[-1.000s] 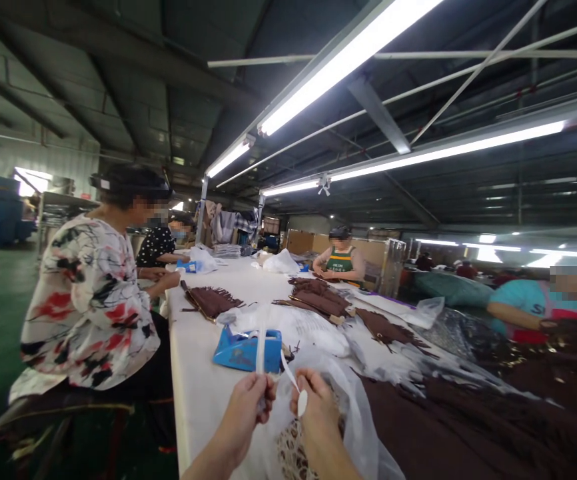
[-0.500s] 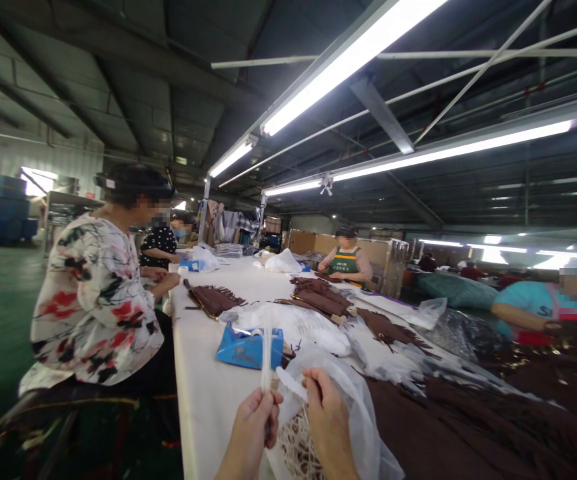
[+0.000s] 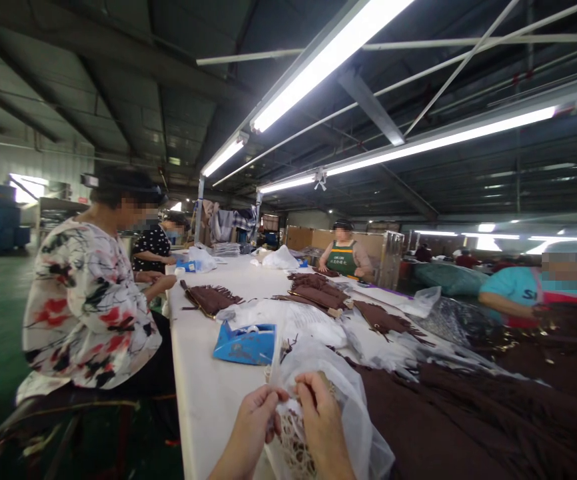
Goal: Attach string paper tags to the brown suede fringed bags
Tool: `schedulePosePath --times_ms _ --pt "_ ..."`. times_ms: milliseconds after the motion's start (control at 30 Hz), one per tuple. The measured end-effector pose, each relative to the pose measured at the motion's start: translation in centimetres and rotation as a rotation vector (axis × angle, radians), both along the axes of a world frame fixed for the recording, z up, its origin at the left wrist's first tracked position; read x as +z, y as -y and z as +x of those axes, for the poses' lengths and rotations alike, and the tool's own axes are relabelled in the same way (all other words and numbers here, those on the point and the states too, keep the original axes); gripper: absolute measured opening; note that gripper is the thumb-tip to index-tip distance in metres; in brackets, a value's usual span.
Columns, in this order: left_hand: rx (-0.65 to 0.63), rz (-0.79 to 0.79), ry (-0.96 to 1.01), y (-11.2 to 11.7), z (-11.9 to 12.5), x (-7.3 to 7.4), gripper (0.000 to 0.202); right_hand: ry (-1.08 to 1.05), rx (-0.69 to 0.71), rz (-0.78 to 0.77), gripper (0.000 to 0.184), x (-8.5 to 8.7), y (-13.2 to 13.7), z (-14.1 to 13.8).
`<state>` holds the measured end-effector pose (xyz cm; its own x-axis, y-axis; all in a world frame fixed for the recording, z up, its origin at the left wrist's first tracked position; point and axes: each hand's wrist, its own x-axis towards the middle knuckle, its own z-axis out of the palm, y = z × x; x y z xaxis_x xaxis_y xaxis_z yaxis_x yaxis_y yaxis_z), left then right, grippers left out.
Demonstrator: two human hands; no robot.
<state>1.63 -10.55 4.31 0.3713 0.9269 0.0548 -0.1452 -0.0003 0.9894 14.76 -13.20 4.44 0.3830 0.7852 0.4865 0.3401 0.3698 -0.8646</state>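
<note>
Basically soft goods everywhere: long white table (image 3: 203, 393), flat matte top, running away from the camera. Clear plastic bag (image 3: 338, 393) at the near edge, thin, crinkly, glossy, puffed up. Inside it a cream open-mesh knit piece (image 3: 296, 443), lacy holes, showing through the film. Bag sits just in front of the person, touching the dark brown fabric (image 3: 468, 427) heaped to its right, soft and matte.

Blue plastic tape dispenser (image 3: 245, 343) just beyond the bag, wedge-shaped, hard, shiny. A narrow clear strip (image 3: 274, 360), likely tape, rises by the bag's top edge near the dispenser; whether it is stuck down can't be told. Farther up the table: brown fringed garments (image 3: 212, 298) laid flat, more crumpled clear bags (image 3: 293, 320).

Left hand (image 3: 253, 417) is curled nearly closed, fingertips pinched on the bag's top edge. Right hand (image 3: 321, 417) likewise curled, thumb and fingers pressed on the same bag film right beside the left; the two hands almost touch.

Co-worker in a white, red and black patterned blouse (image 3: 86, 307) sits at the table's left side. Another person in a green apron (image 3: 344, 257) stands at the far end. Fluorescent tube lights (image 3: 318, 67) overhead.
</note>
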Motion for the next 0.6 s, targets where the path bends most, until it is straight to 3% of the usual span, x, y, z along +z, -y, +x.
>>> schedulePosePath --times_ms 200,333,433,600 --pt "0.021 0.133 -0.22 -1.3 -0.8 0.2 0.05 -0.22 0.267 -0.147 0.032 -1.7 1.0 0.4" --pt "0.032 0.205 -0.291 -1.4 -1.2 0.7 0.036 -0.267 0.425 -0.16 0.035 -2.2 1.9 0.5" --pt "0.006 0.348 -0.374 -0.8 -1.3 1.6 0.027 -0.255 0.445 -0.101 0.027 -2.1 2.5 1.0" --pt "-0.14 0.673 -0.582 0.7 -1.2 3.1 0.038 -0.191 0.416 -0.046 0.018 -1.6 2.9 2.0"
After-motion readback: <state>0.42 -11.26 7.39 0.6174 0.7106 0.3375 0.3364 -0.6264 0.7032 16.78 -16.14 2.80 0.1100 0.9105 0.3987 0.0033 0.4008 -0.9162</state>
